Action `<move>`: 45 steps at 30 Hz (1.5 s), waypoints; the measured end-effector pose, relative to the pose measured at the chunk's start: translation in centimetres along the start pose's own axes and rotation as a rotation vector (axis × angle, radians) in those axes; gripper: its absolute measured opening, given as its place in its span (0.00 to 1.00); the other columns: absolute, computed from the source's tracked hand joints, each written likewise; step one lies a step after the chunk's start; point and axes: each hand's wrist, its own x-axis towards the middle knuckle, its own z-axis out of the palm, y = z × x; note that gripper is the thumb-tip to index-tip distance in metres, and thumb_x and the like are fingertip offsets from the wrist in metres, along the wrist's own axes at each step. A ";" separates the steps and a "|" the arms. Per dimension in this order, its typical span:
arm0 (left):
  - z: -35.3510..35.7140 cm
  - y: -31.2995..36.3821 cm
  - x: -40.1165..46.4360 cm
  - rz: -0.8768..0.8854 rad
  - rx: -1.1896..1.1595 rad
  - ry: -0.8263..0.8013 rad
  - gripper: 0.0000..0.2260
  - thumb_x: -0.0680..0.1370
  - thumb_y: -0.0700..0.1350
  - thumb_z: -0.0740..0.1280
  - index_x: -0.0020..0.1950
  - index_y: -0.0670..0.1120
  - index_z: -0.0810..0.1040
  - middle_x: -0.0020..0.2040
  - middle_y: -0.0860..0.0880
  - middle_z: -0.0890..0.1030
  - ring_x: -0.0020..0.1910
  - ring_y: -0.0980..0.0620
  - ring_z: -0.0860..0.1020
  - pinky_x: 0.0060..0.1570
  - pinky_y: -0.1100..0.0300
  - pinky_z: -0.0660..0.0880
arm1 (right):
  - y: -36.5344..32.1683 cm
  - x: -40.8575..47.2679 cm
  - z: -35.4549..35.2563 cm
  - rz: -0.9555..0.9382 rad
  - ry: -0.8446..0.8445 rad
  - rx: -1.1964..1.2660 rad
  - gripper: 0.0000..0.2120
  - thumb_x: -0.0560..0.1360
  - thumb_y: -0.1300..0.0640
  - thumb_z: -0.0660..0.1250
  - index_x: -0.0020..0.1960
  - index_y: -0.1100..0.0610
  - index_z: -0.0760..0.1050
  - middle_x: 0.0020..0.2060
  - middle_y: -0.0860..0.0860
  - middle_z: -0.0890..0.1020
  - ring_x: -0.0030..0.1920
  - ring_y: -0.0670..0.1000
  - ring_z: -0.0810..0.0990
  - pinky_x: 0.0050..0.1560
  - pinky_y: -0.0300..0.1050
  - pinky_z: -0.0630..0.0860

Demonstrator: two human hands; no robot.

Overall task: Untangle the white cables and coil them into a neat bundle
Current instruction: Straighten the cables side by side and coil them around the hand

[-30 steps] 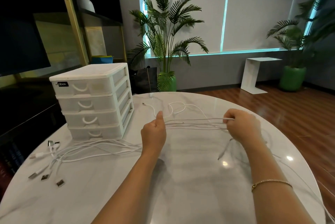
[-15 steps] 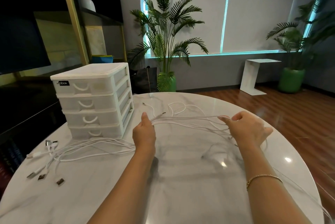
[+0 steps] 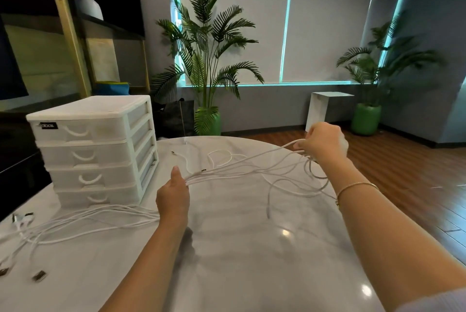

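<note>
Several white cables (image 3: 242,166) stretch across the round marble table (image 3: 227,261) between my two hands. My left hand (image 3: 173,198) grips the bunch near the table's middle, thumb up. Raised above the far right edge, my right hand (image 3: 324,141) holds the strands in a fist, and loose loops (image 3: 297,185) hang below it. Behind my left hand the cables trail left, ending in USB plugs (image 3: 37,275) near the table's left edge. More loops and small connectors (image 3: 219,156) lie on the far side of the table.
A white plastic drawer unit (image 3: 93,150) stands on the table's left side, close to the trailing cables. Beyond the table are a potted palm (image 3: 206,59), a white side table (image 3: 325,110), a second plant (image 3: 370,99) and wooden floor on the right.
My right hand has closed on the cables and lifted them up and to the right, pulling the strands taut. My left hand has stayed put, still gripping the bunch.
</note>
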 end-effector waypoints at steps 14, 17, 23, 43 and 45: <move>-0.7 -0.1 0.3 -0.022 -0.041 0.051 0.25 0.80 0.58 0.55 0.45 0.36 0.75 0.36 0.42 0.74 0.41 0.40 0.72 0.45 0.48 0.70 | 5.3 3.9 -6.2 0.345 0.229 0.594 0.13 0.75 0.51 0.68 0.47 0.62 0.77 0.40 0.57 0.82 0.33 0.53 0.81 0.39 0.46 0.80; -0.7 0.1 0.4 0.003 -0.012 0.069 0.24 0.80 0.57 0.54 0.34 0.40 0.71 0.33 0.44 0.72 0.38 0.43 0.71 0.41 0.53 0.66 | 6.5 3.8 -7.5 0.257 0.178 0.582 0.18 0.75 0.47 0.67 0.48 0.63 0.78 0.36 0.56 0.81 0.35 0.52 0.82 0.45 0.47 0.81; -0.4 -0.1 0.0 0.017 0.019 0.057 0.25 0.81 0.58 0.53 0.32 0.41 0.70 0.36 0.42 0.74 0.40 0.41 0.73 0.44 0.50 0.69 | 8.2 2.6 -7.7 0.127 0.107 0.258 0.22 0.76 0.39 0.60 0.45 0.60 0.74 0.42 0.55 0.76 0.46 0.55 0.73 0.48 0.46 0.68; 0.1 0.5 -1.1 0.034 0.078 -0.010 0.26 0.81 0.58 0.53 0.31 0.43 0.71 0.46 0.30 0.79 0.40 0.39 0.76 0.50 0.45 0.75 | -11.3 -8.4 2.8 -0.603 -0.636 0.121 0.21 0.83 0.53 0.48 0.67 0.61 0.70 0.62 0.60 0.76 0.63 0.59 0.73 0.63 0.49 0.67; 0.0 0.5 -1.1 0.040 0.091 -0.014 0.27 0.81 0.58 0.52 0.35 0.39 0.75 0.48 0.30 0.79 0.40 0.36 0.76 0.51 0.44 0.74 | -11.5 -9.3 4.5 -0.562 -0.762 0.177 0.21 0.83 0.51 0.49 0.63 0.62 0.74 0.52 0.61 0.82 0.54 0.59 0.79 0.61 0.51 0.71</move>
